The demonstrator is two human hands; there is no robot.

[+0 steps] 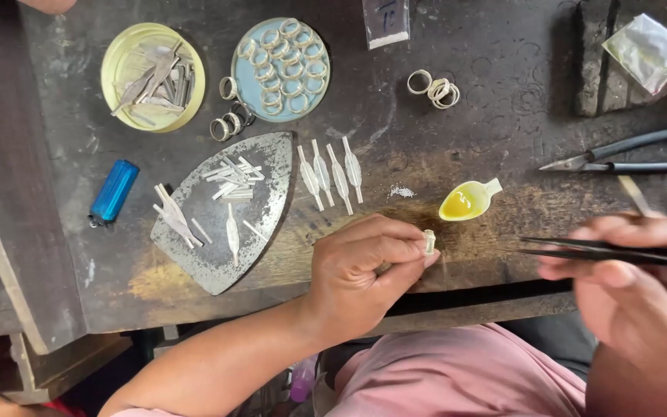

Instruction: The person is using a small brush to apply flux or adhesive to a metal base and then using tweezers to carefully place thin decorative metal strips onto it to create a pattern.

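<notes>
At the lower middle of the frame the person's left hand point(357, 266) rests its heel on the front edge of the dark, scarred tabletop point(503, 69), its fingers point(395, 249) closed around a small pale metal piece point(429, 242) that sticks up just past the fingertips. The right hand point(631, 297), blurred at the lower right, has its fingers pinched shut on a pair of black tweezers point(580, 249) whose thin tips point left toward that piece but stay apart from it. Just above the gap between the hands sits a little yellow dish point(468, 201) with liquid in it, and beside it to the left a small sprinkle of white grains point(401, 191). Left of centre lies a flat grey metal plate point(210, 255) with a pointed end, scattered with short silver strips and leaf-shaped bits; four more leaf-shaped pieces point(330, 174) lie in a row just off its right edge. At the upper left a yellow lid point(117, 58) holds more metal strips, and next to it a light blue lid point(250, 85) is filled with rings, with a few loose rings below it and another small cluster of rings point(435, 88) further right. A blue lighter point(114, 191) lies at the left, and dark-handled shears point(627, 154) at the right edge.
</notes>
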